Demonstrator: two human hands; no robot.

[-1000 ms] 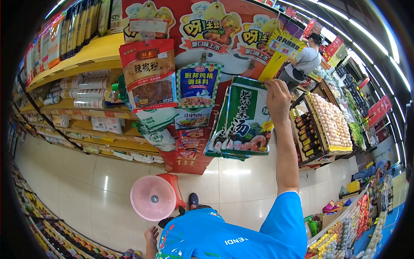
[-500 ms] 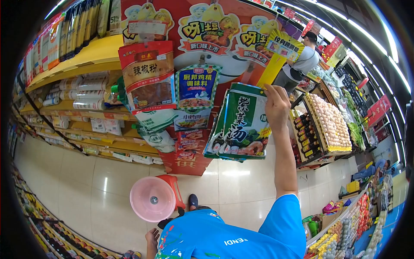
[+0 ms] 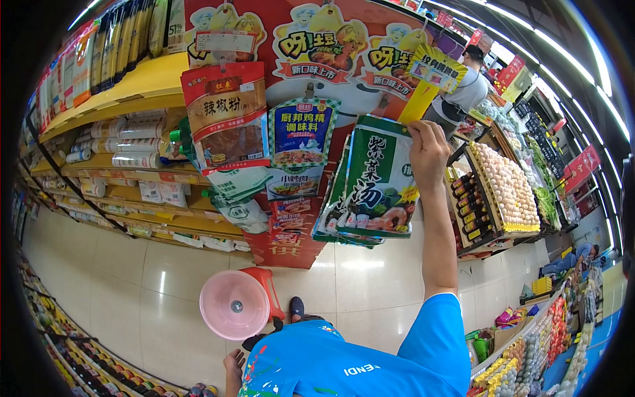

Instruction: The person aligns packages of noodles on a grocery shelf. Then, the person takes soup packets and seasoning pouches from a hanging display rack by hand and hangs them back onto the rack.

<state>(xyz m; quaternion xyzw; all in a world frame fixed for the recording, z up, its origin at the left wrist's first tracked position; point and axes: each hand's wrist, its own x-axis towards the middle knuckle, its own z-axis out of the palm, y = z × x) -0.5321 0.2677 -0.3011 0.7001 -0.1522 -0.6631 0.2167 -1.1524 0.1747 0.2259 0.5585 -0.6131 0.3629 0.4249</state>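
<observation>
My right hand [image 3: 428, 149] is raised and pinches the upper right corner of a green seaweed soup packet [image 3: 377, 178]. Behind that packet, more green packets [image 3: 331, 205] hang a little to its left. A red chili powder packet [image 3: 226, 122] and a blue-and-green seasoning packet [image 3: 301, 135] hang farther left against the red display panel [image 3: 281, 255]. My left hand [image 3: 233, 362] is low at my side, its fingers loosely bent and small in the view; whether it holds anything is unclear. Near it is a pink basin [image 3: 235, 305].
Yellow shelves [image 3: 119, 86] with packaged goods stand at the left. A red stool [image 3: 268, 284] is beside the basin. At the right are stacked eggs [image 3: 506, 188] over a rack of bottles [image 3: 471, 208]. A person [image 3: 463, 92] stands beyond, and another person [image 3: 575, 258] is farther right.
The front green packet and my right hand dipped slightly half a second ago and are now higher again. The standing person beyond has shifted a little.
</observation>
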